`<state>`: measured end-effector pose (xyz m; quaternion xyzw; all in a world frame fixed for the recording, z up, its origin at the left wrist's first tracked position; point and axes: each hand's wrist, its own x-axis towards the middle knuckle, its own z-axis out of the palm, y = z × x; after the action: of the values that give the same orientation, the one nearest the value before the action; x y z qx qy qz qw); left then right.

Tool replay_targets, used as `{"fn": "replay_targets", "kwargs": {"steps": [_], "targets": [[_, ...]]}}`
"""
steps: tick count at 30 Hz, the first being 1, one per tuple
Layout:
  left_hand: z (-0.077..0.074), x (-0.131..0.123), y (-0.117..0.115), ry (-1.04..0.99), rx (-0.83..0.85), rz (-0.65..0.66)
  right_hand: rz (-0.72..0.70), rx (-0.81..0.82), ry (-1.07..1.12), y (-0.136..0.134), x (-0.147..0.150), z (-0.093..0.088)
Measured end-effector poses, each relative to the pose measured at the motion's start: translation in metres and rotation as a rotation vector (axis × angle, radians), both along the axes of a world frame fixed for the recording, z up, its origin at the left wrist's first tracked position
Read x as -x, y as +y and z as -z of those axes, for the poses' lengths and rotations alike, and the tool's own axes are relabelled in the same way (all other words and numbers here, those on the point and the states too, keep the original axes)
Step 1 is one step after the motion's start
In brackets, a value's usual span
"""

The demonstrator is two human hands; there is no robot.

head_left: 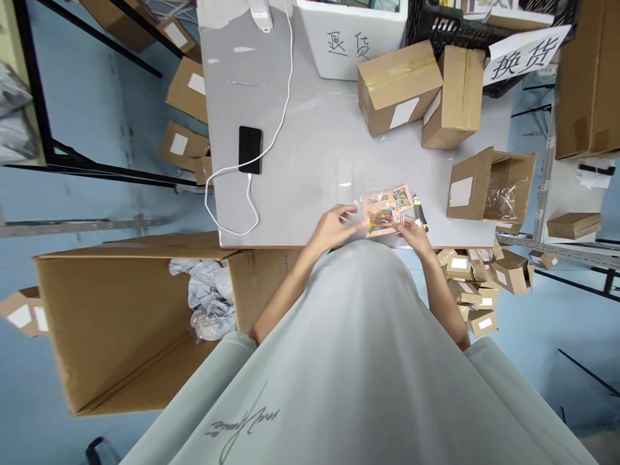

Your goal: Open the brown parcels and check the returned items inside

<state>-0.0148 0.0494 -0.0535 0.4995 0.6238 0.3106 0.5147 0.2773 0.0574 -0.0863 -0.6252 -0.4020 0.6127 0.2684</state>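
Observation:
A flat, clear-wrapped packet (378, 205) with an orange-pink printed face and colourful pictures is in front of me at the table's near edge. My right hand (413, 234) grips its lower right corner, thumb on top. At the packet's left edge is my left hand (335, 226), thumb and fingers apart, the thumb tip at the wrapping. A black and yellow tool (420, 213), perhaps a cutter, lies just beyond my right fingers; its kind is not clear.
On the grey table (310, 161) lie a black phone (250, 150) and a white cable (285, 110). Two closed cartons (400, 84) stand near a white bin (334, 39). An open carton (467, 187) holds clear plastic. A large open box (130, 323) stands at lower left.

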Motion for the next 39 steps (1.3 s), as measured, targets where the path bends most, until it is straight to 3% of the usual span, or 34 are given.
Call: {"fn": "replay_targets", "kwargs": {"steps": [3, 5, 9, 13, 17, 23, 27, 32, 35, 39], "targets": [[0.003, -0.026, -0.007, 0.035, -0.051, -0.007, -0.025, -0.010, -0.003, 0.003, 0.010, -0.003], [0.007, -0.027, -0.006, 0.010, -0.035, -0.077, -0.030, -0.011, -0.001, 0.003, 0.011, -0.004], [0.012, 0.002, 0.004, -0.134, 0.039, -0.235, -0.032, 0.007, 0.005, 0.000, 0.000, -0.004], [0.015, 0.042, 0.014, -0.178, 0.003, -0.453, -0.114, -0.010, -0.024, -0.005, -0.014, -0.005], [0.018, 0.068, 0.018, -0.183, 0.045, -0.495, -0.205, -0.045, 0.034, -0.010, -0.019, -0.014], [0.021, 0.091, 0.016, -0.411, 0.121, -0.617, -0.154, -0.074, 0.053, -0.002, -0.014, -0.034], [0.013, 0.092, 0.006, -0.312, 0.069, -0.592, -0.096, -0.076, 0.037, 0.007, -0.011, -0.045], [-0.002, 0.077, -0.013, 0.235, -0.207, -0.538, -0.051, -0.099, 0.017, 0.008, -0.008, -0.057], [-0.005, 0.069, -0.019, 0.332, -0.258, -0.384, -0.035, -0.119, 0.006, 0.006, -0.006, -0.066], [-0.004, 0.068, -0.021, 0.264, -0.260, -0.126, -0.072, -0.144, -0.020, 0.003, -0.005, -0.080]]}}
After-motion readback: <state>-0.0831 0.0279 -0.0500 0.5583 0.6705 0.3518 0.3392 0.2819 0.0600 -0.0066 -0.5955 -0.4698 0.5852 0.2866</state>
